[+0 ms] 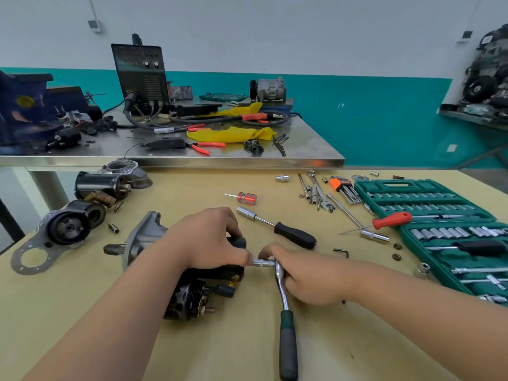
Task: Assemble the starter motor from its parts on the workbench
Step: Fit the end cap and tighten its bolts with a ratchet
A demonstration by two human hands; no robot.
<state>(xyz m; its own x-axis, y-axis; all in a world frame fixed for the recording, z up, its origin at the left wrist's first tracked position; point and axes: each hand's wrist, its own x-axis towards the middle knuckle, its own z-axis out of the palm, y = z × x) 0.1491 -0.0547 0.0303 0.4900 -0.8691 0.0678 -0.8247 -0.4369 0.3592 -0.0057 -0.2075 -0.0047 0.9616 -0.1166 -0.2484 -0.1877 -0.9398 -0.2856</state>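
A starter motor (145, 237) with a grey aluminium nose and black body lies on its side on the tan workbench (209, 347). My left hand (209, 240) grips its black body from above, thumb by the socket. A ratchet wrench (287, 325) with a dark green handle carries a chrome socket (262, 262) that points left into the motor's end. My right hand (305, 279) grips the ratchet's head, fingers curled round it. The fastener under the socket is hidden.
Other starter parts (110, 185) and a flanged housing (59, 232) lie at the left. A black-handled nut driver (277, 228) and small red screwdriver (246, 198) lie beyond my hands. An open green socket case (439, 224), hex keys and wrenches fill the right. A steel table stands behind.
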